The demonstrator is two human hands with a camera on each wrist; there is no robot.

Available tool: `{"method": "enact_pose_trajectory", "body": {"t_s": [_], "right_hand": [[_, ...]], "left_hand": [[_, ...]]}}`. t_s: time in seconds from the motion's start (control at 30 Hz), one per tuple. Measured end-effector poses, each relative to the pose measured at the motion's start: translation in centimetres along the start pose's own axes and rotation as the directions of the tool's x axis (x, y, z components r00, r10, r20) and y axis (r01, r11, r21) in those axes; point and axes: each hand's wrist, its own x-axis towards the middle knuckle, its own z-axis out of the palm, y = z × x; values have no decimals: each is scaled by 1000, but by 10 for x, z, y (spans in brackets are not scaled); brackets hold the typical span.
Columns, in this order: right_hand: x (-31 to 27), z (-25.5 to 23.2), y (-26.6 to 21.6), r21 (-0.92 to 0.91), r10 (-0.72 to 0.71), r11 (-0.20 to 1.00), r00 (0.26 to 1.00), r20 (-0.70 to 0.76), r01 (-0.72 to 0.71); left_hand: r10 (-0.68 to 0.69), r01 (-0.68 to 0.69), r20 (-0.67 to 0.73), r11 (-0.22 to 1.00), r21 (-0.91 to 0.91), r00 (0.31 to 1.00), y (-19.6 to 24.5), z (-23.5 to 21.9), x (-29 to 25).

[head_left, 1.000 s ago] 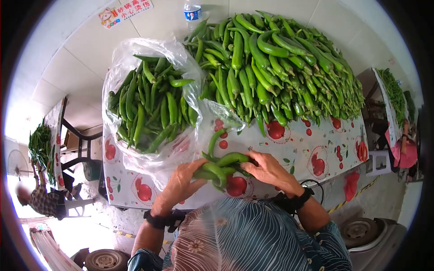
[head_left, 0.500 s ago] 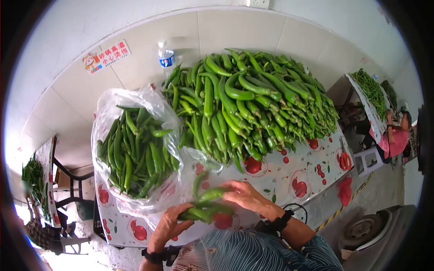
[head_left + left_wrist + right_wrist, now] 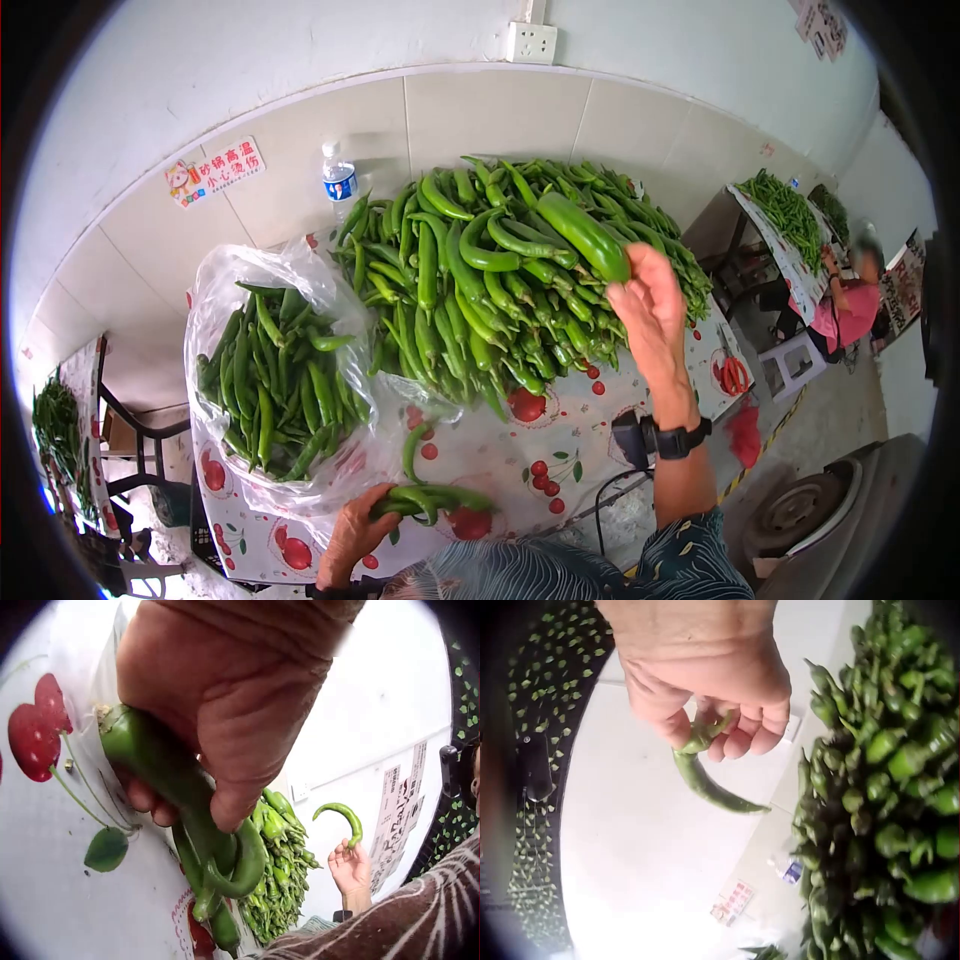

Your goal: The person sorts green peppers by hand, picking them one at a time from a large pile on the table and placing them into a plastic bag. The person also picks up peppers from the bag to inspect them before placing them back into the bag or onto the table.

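Observation:
The right hand (image 3: 650, 305) pinches one green pepper (image 3: 583, 237) by its stem end, held up in front of the big pepper pile (image 3: 470, 290). In the right wrist view this pepper (image 3: 712, 787) curves down from the thumb and fingertips of the hand (image 3: 705, 682). Low over the table, the left hand (image 3: 355, 530) grips several green peppers (image 3: 435, 498); the left wrist view shows the thumb of that hand (image 3: 225, 712) across the bunch (image 3: 191, 802). One curved pepper (image 3: 411, 455) lies beside the bunch, near the plastic bag.
A clear plastic bag (image 3: 215, 290) of peppers (image 3: 262, 400) stands on the left of the fruit-patterned table (image 3: 600, 450). A water bottle (image 3: 339, 180) is by the wall behind. Red peppers (image 3: 733, 375) lie at the table's right end. A person in pink (image 3: 845, 310) sits far right.
The right hand has left the bunch and risen to the right with one pepper. The left hand still grips the others. The head view has tilted upward, showing more wall.

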Motion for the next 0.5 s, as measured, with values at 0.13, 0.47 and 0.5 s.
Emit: {"method": "enact_pose_trajectory", "body": {"t_s": [0.13, 0.47, 0.5], "right_hand": [[43, 1, 7, -502, -326, 793, 936, 132, 346], [63, 5, 49, -717, -377, 530, 884, 277, 452], [60, 5, 45, -692, -411, 553, 874, 259, 465]], "left_hand": [[-103, 103, 13, 994, -31, 995, -5, 1, 0], [-18, 18, 6, 1000, -8, 1000, 1, 1, -3], [-8, 8, 17, 1000, 0, 1000, 4, 0, -3]]}}
